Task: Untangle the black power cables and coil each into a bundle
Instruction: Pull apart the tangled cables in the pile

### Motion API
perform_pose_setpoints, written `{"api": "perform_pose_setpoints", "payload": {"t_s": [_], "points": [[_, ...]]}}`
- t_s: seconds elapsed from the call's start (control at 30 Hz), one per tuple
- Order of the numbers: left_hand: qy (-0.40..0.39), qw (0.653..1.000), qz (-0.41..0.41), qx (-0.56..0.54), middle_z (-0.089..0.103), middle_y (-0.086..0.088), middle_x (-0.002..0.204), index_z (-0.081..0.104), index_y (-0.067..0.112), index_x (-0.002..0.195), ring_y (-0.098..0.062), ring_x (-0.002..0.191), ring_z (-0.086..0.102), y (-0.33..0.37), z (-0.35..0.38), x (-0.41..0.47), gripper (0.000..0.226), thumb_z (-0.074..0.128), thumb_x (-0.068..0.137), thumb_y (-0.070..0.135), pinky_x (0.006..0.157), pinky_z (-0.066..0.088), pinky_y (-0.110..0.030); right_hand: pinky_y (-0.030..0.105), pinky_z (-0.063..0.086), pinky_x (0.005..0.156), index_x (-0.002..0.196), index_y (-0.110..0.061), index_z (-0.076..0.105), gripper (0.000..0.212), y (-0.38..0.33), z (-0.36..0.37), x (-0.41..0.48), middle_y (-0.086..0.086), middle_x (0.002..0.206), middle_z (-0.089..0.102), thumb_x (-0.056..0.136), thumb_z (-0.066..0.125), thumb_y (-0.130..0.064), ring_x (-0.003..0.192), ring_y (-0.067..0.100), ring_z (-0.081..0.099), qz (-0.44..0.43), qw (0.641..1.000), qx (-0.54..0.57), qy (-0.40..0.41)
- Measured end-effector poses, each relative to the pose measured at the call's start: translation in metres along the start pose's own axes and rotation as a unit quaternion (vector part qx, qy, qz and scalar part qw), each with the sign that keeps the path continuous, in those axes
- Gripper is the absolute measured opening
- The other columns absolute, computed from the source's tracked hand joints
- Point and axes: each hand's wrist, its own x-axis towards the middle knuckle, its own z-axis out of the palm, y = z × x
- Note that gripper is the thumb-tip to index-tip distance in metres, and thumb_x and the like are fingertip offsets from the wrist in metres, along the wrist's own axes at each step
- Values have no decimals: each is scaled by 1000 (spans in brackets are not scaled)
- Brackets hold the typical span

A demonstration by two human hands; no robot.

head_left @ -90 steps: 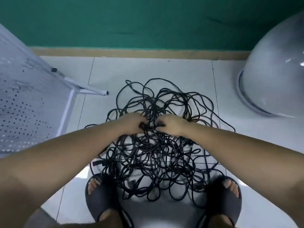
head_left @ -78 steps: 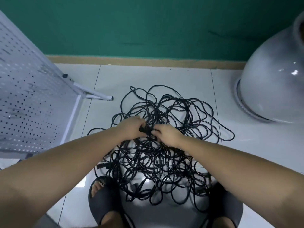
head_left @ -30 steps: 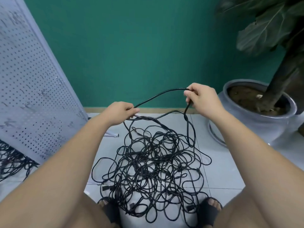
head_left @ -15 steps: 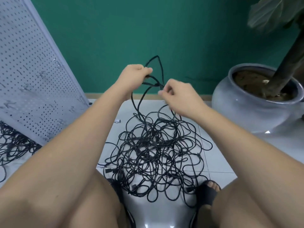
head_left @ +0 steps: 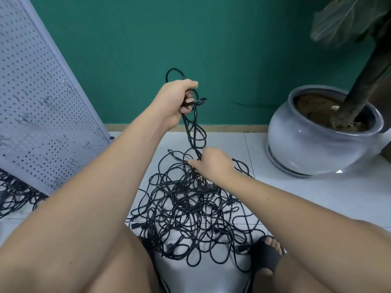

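The fingers (head_left: pixel 189 94) of the left hand (head_left: pixel 175 100) are curled tight into a fist round a few turns of black cable (head_left: pixel 195 132), with the thumb (head_left: pixel 190 83) laid over the top. One loop (head_left: pixel 172 72) stands up above the fist, and a short bend of cable pokes out sideways just beside the knuckles. This hand is raised in front of the green wall (head_left: pixel 211 39). From the fist several strands hang down in long narrow loops to the right hand (head_left: pixel 213 166), which is lower and nearer. Its fingers are bent down and closed on those strands just where they meet the heap; the fingertips are mostly hidden behind the back of the hand, so how many strands it has cannot be told. Below and around the right hand lies the tangle (head_left: pixel 186 212), a wide knotted heap of black cables spread on the white tile floor (head_left: pixel 317 197) between the person's knees, with a few plugs showing along its near edge. A foot in a dark sandal (head_left: pixel 266 256) rests at the heap's right edge, touching the outer loops. To the left a white pegboard (head_left: pixel 31 102) leans at a slant, and a second heap of cables (head_left: pixel 14 193) lies on the floor under its lower edge, well apart from the tangle. To the right stands a grey glazed pot (head_left: pixel 313 142) with soil and a plant trunk (head_left: pixel 364 75).
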Motion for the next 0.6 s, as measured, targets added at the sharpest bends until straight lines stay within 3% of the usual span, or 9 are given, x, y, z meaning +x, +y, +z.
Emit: {"api": "perform_pose_setpoints", "payload": {"t_s": [0.07, 0.17, 0.27, 0.4, 0.5, 0.6], "points": [[-2, 1000, -4, -13, 41, 3, 67, 55, 12, 107, -10, 51, 38, -1, -3, 2, 12, 65, 99, 14, 46, 20, -23, 34, 46, 62, 100, -15, 63, 32, 6, 9, 5, 3, 86, 66, 106, 62, -47, 84, 28, 65, -17, 1000, 14, 2], [-9, 1000, -2, -30, 43, 2, 67, 55, 12, 100, -11, 53, 40, -1, -8, 2, 11, 66, 98, 10, 49, 21, -24, 36, 55, 70, 102, -23, 62, 10, 9, 15, 12, 1, 87, 69, 105, 60, -33, 91, 29, 71, -33, 998, 54, 0], [-17, 999, 1, -49, 44, 2, 68, 53, 15, 94, -11, 53, 43, 2, -12, 3, 15, 66, 98, 9, 50, 22, -24, 34, 57, 71, 116, -32, 62, 28, 6, 10, 15, -1, 89, 73, 96, 75, -48, 77, 18, 70, -55, 989, 120, -64], [-39, 998, 7, -56, 54, -1, 78, 55, 13, 107, -12, 62, 53, 3, -16, 5, 13, 66, 100, 13, 51, 32, -23, 34, 47, 64, 89, -15, 64, 31, 5, 13, 18, 7, 78, 69, 104, 69, -41, 66, 23, 60, -80, 985, 134, -67], [-70, 997, 21, 3, 65, -6, 98, 56, 15, 113, -18, 87, 65, -6, -22, 9, 15, 65, 103, 22, 69, 47, -25, 35, 40, 61, 90, -14, 61, 29, 3, -2, 20, 3, 71, 62, 108, 63, -36, 64, 24, 54, -90, 983, 159, -25], [-87, 994, 17, 64, 72, -3, 107, 62, 17, 109, -15, 101, 68, -20, -34, 13, 16, 69, 101, 29, 89, 52, -29, 34, 40, 59, 92, -17, 62, 24, -1, -31, 23, 1, 79, 67, 109, 62, -34, 67, 22, 60, -94, 980, 177, 9]]}}
